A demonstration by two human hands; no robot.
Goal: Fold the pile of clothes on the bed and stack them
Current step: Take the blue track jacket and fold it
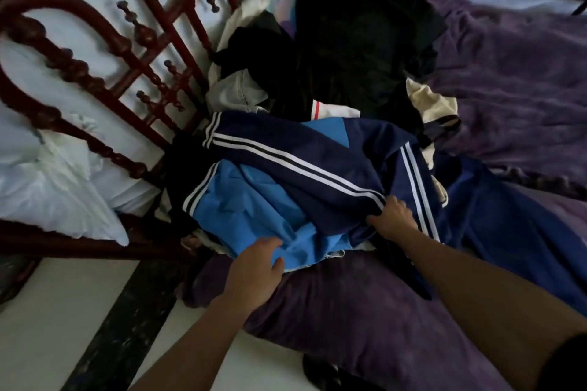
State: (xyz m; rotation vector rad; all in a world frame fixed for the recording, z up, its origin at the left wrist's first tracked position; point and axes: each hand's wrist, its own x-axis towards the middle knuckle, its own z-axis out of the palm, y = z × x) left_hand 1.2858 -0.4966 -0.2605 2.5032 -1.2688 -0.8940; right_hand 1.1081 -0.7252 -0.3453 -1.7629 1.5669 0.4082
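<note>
One left hand (254, 267), one right hand (392, 222), one blue jacket (286, 174), one purple blanket (524, 73), one white pillow (47, 194)

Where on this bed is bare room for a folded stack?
Bare purple bedspread lies right of the clothes pile, and at the near edge between the forearms. Crowded by the wooden bed frame, where left hand and right hand grip the blue jacket.

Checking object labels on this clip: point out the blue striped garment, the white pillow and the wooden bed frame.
blue striped garment (333, 149), head view, navy panel beside the white stripes.
white pillow (54, 190), head view, its creased middle.
wooden bed frame (76, 68), head view, a turned curved rail.
</note>
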